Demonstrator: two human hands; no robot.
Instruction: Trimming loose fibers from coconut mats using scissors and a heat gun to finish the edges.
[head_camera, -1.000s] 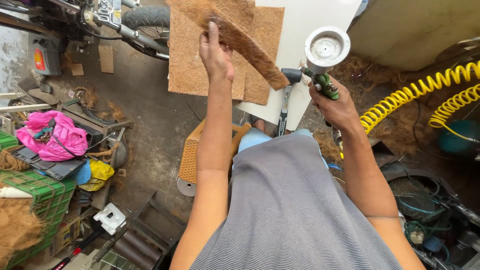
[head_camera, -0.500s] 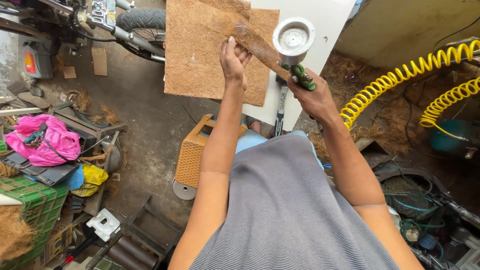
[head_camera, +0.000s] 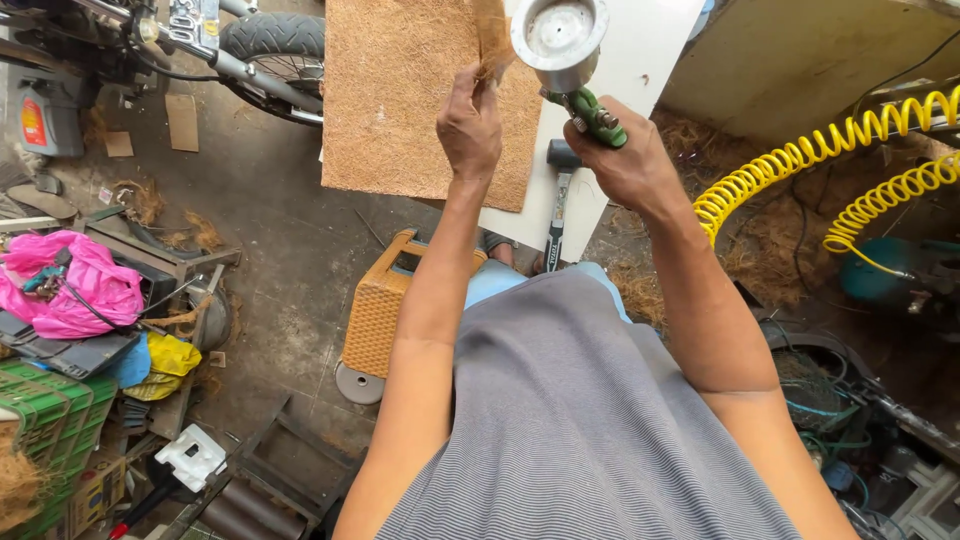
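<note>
Head view: both hands now closer; left hand (head_camera: 470, 125) pinches fibre strip (head_camera: 492, 40), right hand (head_camera: 625, 160) grips spray gun (head_camera: 565, 45).

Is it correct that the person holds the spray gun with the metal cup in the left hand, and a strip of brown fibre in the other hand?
Not quite. In the head view, the spray gun with the metal cup is in the right hand. The left hand pinches the strip of brown fibre. The rest is right.
</note>
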